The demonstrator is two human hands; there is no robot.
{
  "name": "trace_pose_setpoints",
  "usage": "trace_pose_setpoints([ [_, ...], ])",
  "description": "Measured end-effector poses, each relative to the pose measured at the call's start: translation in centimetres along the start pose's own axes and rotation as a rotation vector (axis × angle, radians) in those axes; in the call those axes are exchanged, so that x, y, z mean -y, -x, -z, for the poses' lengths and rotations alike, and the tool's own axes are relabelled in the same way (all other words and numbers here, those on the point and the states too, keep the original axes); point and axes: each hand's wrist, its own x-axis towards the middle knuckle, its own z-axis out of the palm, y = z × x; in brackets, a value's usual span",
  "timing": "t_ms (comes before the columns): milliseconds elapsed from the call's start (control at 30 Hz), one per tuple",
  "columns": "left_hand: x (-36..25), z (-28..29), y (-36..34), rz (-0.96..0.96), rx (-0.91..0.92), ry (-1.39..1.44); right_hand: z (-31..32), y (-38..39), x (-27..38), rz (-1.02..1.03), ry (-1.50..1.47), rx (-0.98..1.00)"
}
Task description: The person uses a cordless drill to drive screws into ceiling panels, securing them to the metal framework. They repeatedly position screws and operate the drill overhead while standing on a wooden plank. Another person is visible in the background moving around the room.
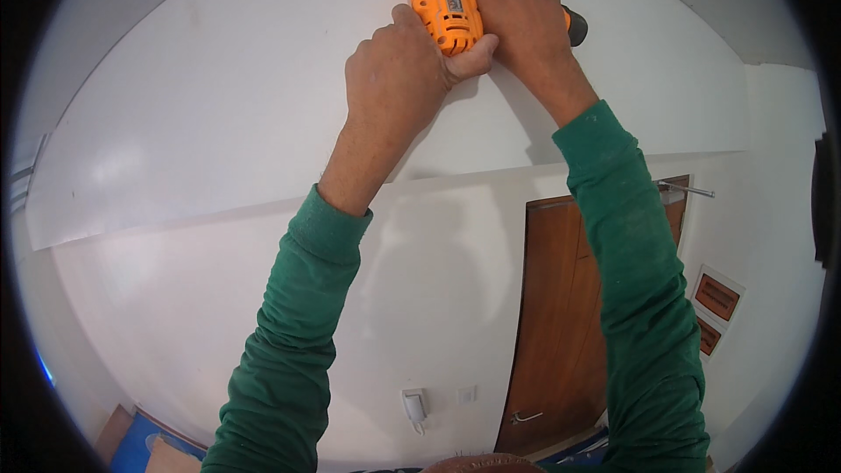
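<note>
Both my arms, in green sleeves, reach up to an orange power drill at the top of the head view. Its dark front end points toward the upper edge, where its tip is cut off. My right hand is wrapped round the drill's handle, whose dark end sticks out to the right of the fingers. My left hand presses round the rear and left side of the orange body, its thumb across the back end. Behind the drill lies a white raised surface, on which shadows of the arms fall.
Below the white surface is a white wall with a wall-mounted handset and a switch plate. To the right stands a brown wooden door with a metal closer arm. Framed panels sit on the right wall. Something blue lies at lower left.
</note>
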Motion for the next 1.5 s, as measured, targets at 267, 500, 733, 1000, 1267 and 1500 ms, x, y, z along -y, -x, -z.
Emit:
trace_pose_setpoints([
  [267,0.4,-0.1,-0.1,-0.015,-0.017,0.007,-0.1,0.2,0.3,-0.004,-0.013,-0.008],
  [500,0.4,0.0,-0.1,0.005,0.004,0.026,0.1,0.0,0.4,-0.008,0.008,0.033],
  [733,0.7,-0.3,0.0,0.001,-0.003,0.007,2.9,-1.1,1.2,-0.098,-0.061,0.29],
  [1000,0.6,0.0,0.1,0.011,0.004,0.02,3.3,-1.5,1.3,-0.125,-0.063,0.363],
  [1267,0.9,-0.2,0.0,0.017,0.012,0.022,3.6,-1.7,1.4,-0.119,-0.079,0.382],
  [1500,0.9,-0.2,-0.2,0.012,0.012,0.019,3.5,-1.9,1.5,-0.121,-0.072,0.394],
])
